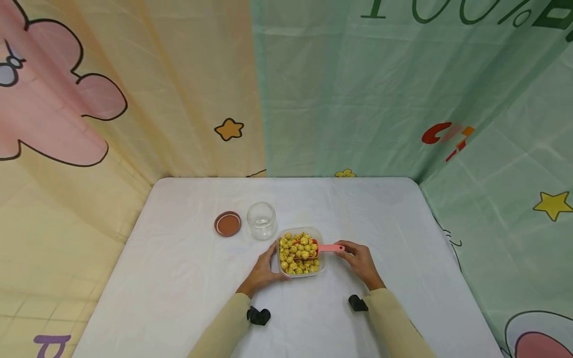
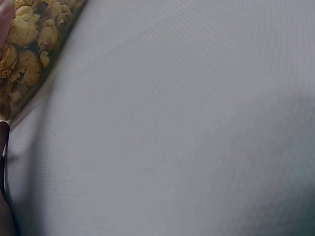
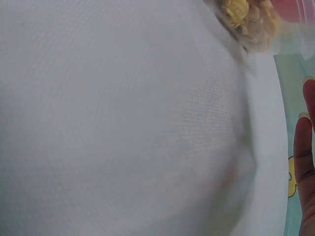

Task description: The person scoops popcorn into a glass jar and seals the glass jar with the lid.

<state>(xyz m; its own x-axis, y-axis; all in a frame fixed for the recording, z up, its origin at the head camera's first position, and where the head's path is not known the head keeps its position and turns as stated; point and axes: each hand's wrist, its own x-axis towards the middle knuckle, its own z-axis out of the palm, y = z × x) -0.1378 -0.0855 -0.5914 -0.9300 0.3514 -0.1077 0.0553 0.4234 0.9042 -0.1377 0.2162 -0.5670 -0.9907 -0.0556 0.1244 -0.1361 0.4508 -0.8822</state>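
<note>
A clear plastic container (image 1: 323, 267) full of yellow popcorn (image 1: 293, 266) stands on the table in the head view. My left hand (image 1: 260, 272) grips it from the left, thumb at the near side and fingers along the left wall. With my right hand (image 1: 360, 259) I pinch the handle end of a pink scoop (image 1: 330, 247), whose bowl is in the container and holds popcorn. In the left wrist view the popcorn (image 2: 29, 61) shows at the upper left corner. The right wrist view catches fingers (image 3: 305, 157) at its right edge and part of the container.
An open glass jar (image 1: 261, 221) stands behind the container, to its left. Farther left lies a round brown lid (image 1: 228, 223). A white cloth covers the table (image 1: 380, 209), and printed curtains (image 1: 322, 99) hang behind and beside it.
</note>
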